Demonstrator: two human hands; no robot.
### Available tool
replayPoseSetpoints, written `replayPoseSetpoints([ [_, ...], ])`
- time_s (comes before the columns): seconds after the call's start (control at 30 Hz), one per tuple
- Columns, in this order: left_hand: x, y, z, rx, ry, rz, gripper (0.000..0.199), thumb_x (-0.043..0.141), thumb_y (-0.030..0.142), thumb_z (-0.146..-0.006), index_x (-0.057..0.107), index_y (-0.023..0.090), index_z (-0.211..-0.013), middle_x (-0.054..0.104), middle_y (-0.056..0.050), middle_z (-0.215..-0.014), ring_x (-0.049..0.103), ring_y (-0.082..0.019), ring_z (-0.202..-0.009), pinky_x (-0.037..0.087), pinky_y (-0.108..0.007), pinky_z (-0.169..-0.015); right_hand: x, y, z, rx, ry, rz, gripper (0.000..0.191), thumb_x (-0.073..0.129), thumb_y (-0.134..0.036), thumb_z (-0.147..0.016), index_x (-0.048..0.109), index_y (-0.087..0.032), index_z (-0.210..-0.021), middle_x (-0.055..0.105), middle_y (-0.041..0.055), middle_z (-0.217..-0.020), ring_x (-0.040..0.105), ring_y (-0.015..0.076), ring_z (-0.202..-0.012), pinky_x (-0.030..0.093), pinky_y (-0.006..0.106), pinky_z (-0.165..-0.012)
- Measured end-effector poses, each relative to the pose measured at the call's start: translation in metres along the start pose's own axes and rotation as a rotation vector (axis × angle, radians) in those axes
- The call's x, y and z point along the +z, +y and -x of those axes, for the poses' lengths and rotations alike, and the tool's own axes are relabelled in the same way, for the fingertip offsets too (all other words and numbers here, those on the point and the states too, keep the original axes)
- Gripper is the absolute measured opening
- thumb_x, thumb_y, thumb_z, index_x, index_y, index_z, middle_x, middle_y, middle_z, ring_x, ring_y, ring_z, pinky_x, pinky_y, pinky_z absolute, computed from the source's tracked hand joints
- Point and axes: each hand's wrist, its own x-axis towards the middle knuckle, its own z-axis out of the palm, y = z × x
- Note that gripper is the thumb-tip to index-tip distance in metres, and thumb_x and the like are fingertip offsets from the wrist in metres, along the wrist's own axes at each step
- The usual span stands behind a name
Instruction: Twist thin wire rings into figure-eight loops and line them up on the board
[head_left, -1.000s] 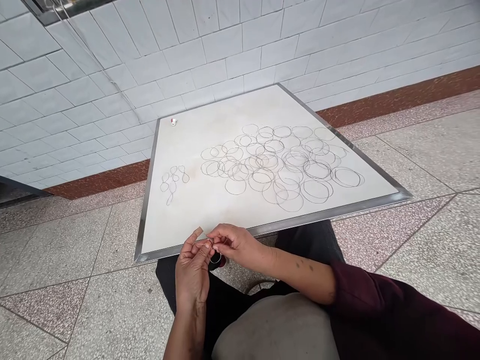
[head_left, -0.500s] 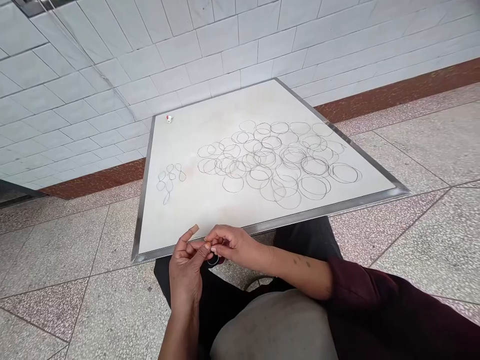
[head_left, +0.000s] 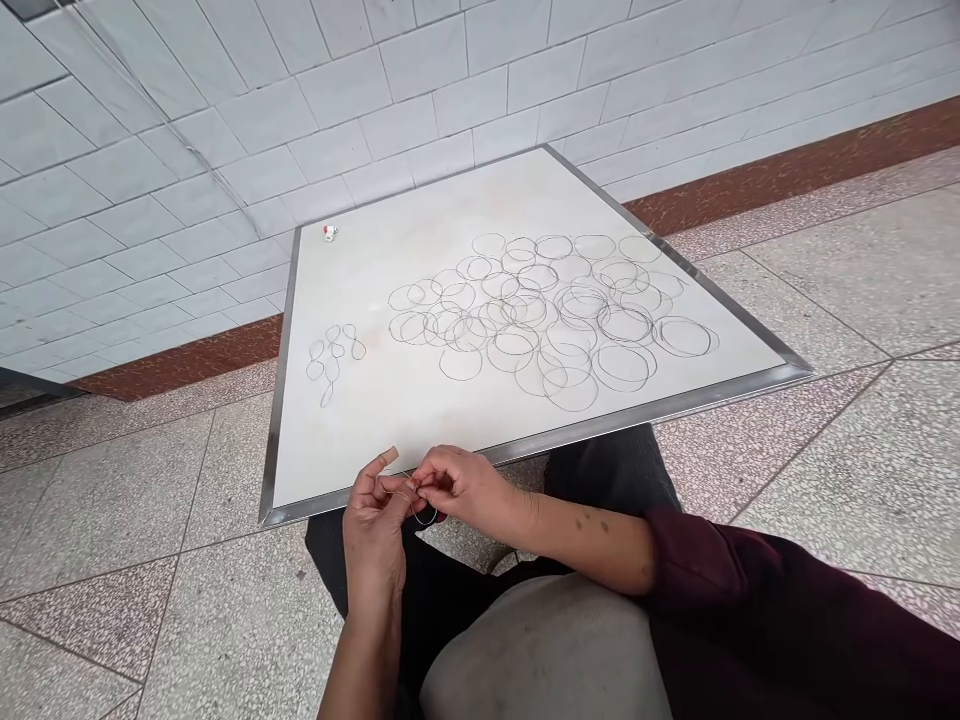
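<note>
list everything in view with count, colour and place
held wire: at least 1, pale, between both hands' fingers
wire rings: too many overlapping to count, dark, table's middle and right
twisted double loops: about 4, dark, table's left side
small item: 1, white and red, table's far left corner
table: 1, white top, grey rim, before the person
tiled wall: 1, white, behind table
cable: 1 or 2, whitish, wall's upper left
skirting band: 1, red-brown, wall's foot
floor: 1, speckled grey and pinkish, around table
cloth: 1, grey, over lap
trousers: 1 pair, black, below table's near edge
sleeve: 1, dark maroon, right arm
left hand: 1, bare, table's near edge
right hand: 1, bare, beside left hand
</note>
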Motion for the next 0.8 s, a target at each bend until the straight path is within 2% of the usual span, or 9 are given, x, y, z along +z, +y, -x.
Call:
replayPoseSetpoints([
  [0.2, -0.007, -0.001, -0.003, -0.013, -0.085, -0.065, 0.058, 0.084, 0.031, -0.065, 0.065, 0.019, -0.118, 0.068, 0.003, -0.069, 0.065, -0.013, -0.07, 0.057, -0.03, -0.075, -0.003, 0.001, 0.002, -0.007, -0.013, 0.038, 0.014, 0.06, -0.005, -0.079, 0.062, -0.019, -0.083, 0.06, -0.0016, -0.081, 0.059, 0.0106, -0.071, 0.049, 0.021, -0.062],
  [0.4, -0.009, 0.003, -0.006, -0.056, -0.088, -0.106, 0.057, 0.084, 0.034, -0.065, 0.065, 0.018, -0.116, 0.066, 0.004, -0.063, 0.064, -0.013, -0.061, 0.057, -0.029, -0.068, -0.005, 0.0, 0.0, -0.055, -0.023, 0.091, 0.017, 0.061, -0.002, -0.078, 0.065, -0.018, -0.081, 0.059, -0.0017, -0.078, 0.058, 0.0104, -0.07, 0.048, 0.02, -0.061],
  [0.6, -0.01, 0.005, -0.011, -0.117, -0.129, -0.064, 0.055, 0.083, 0.031, -0.065, 0.064, 0.016, -0.114, 0.065, 0.004, -0.061, 0.062, -0.012, -0.058, 0.055, -0.026, -0.062, -0.007, 0.005, 0.001, -0.189, -0.05, 0.239, 0.021, 0.061, -0.002, -0.079, 0.066, -0.018, -0.091, 0.06, 0.0001, -0.084, 0.059, 0.0105, -0.073, 0.048, 0.02, -0.064],
  [0.8, -0.012, 0.007, -0.01, -0.164, -0.152, -0.044, 0.057, 0.084, 0.03, -0.063, 0.064, 0.014, -0.114, 0.064, 0.003, -0.063, 0.062, -0.012, -0.055, 0.054, -0.026, -0.058, -0.011, 0.005, 0.003, -0.192, -0.119, 0.291, 0.024, 0.058, -0.003, -0.081, 0.066, -0.019, -0.096, 0.06, 0.0012, -0.089, 0.059, 0.0104, -0.073, 0.05, 0.022, -0.069],
])
